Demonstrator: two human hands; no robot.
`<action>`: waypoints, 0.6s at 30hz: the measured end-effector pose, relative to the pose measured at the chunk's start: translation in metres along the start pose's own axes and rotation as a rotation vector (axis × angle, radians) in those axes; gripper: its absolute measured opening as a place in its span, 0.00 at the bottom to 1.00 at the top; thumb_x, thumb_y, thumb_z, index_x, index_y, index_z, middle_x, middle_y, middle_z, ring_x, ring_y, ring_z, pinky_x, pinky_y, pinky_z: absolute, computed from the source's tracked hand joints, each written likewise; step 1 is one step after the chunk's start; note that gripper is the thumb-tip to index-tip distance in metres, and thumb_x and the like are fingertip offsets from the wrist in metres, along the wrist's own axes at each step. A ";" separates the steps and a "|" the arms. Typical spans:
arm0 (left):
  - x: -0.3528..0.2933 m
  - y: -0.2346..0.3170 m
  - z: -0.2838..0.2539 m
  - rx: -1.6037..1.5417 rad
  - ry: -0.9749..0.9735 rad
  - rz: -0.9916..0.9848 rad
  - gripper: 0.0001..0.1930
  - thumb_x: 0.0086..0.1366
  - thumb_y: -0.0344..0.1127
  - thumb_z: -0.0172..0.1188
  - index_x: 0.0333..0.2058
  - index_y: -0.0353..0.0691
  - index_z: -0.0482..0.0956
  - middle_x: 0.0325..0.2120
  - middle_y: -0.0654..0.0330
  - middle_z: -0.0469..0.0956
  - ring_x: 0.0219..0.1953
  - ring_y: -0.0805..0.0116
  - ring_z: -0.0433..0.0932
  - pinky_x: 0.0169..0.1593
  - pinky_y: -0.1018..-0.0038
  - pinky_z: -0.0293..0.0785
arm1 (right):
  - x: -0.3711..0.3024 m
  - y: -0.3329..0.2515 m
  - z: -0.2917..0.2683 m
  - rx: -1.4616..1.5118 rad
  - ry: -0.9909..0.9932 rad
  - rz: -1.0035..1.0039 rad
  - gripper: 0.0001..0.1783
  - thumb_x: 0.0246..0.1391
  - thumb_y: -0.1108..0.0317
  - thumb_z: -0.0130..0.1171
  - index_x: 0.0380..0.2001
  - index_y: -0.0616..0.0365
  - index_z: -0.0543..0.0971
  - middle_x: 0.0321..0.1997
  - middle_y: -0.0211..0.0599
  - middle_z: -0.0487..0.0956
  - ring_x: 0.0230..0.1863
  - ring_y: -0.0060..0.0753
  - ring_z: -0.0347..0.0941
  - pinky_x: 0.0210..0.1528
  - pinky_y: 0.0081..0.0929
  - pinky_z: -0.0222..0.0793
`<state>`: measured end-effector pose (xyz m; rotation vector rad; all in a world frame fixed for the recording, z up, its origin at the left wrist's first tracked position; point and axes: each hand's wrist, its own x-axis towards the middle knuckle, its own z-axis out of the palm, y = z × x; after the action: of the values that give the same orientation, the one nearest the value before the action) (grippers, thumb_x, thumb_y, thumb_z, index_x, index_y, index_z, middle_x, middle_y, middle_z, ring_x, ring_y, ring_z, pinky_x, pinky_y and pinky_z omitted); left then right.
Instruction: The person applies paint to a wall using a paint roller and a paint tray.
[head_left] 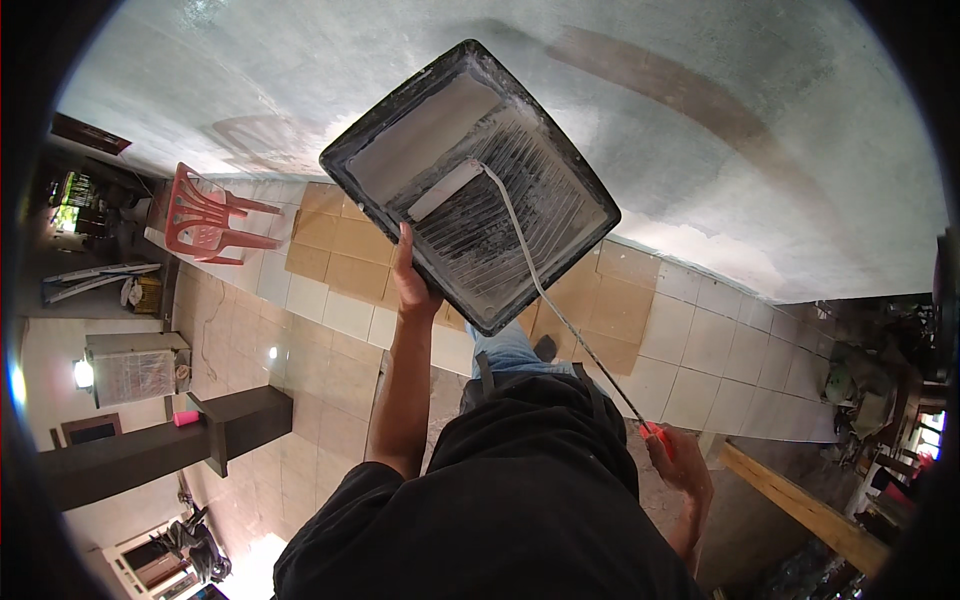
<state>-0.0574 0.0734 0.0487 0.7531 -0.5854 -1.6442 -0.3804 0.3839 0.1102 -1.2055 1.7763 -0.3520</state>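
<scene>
My left hand (416,283) is closed on the lower left edge of a black paint tray (560,225), thumb over the rim and the other fingers hidden beneath. The tray is held up in front of me at a slant, with pale paint pooled in its far left part and streaks over its ribbed slope. A paint roller (447,191) with a whitish sleeve lies on the ribs, next to the pool. Its long bent metal rod runs down to the right. My right hand (682,464) is wrapped round the roller's red handle, low beside my hip.
Ahead rises a grey-white wall (690,130) with brownish patches. Flattened cardboard (610,310) covers tiles along its foot. A red plastic chair (205,220) stands at the left. A wooden beam (800,505) is at lower right, a dark pillar (250,420) at lower left.
</scene>
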 end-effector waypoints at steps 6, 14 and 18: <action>0.000 -0.002 -0.001 0.013 -0.012 0.021 0.33 0.64 0.56 0.48 0.59 0.36 0.61 0.55 0.53 0.67 0.55 0.57 0.67 0.58 0.62 0.63 | 0.001 0.004 0.002 0.018 0.007 -0.024 0.20 0.57 0.53 0.53 0.34 0.62 0.76 0.24 0.55 0.75 0.28 0.60 0.73 0.28 0.43 0.67; -0.001 -0.003 0.001 0.003 -0.030 0.031 0.33 0.64 0.57 0.48 0.58 0.36 0.61 0.54 0.53 0.68 0.55 0.58 0.68 0.58 0.62 0.64 | 0.001 0.007 0.004 -0.008 0.014 -0.039 0.20 0.57 0.52 0.53 0.33 0.62 0.76 0.23 0.53 0.74 0.27 0.58 0.72 0.29 0.43 0.66; -0.001 -0.007 0.000 -0.037 -0.013 0.050 0.33 0.65 0.56 0.48 0.59 0.36 0.61 0.54 0.52 0.68 0.55 0.57 0.68 0.58 0.61 0.64 | -0.009 0.016 -0.004 0.024 -0.003 -0.012 0.21 0.56 0.50 0.54 0.32 0.61 0.77 0.22 0.49 0.74 0.25 0.53 0.72 0.28 0.40 0.65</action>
<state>-0.0617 0.0754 0.0440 0.6963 -0.5776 -1.6105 -0.3921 0.3985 0.1061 -1.1997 1.7580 -0.3765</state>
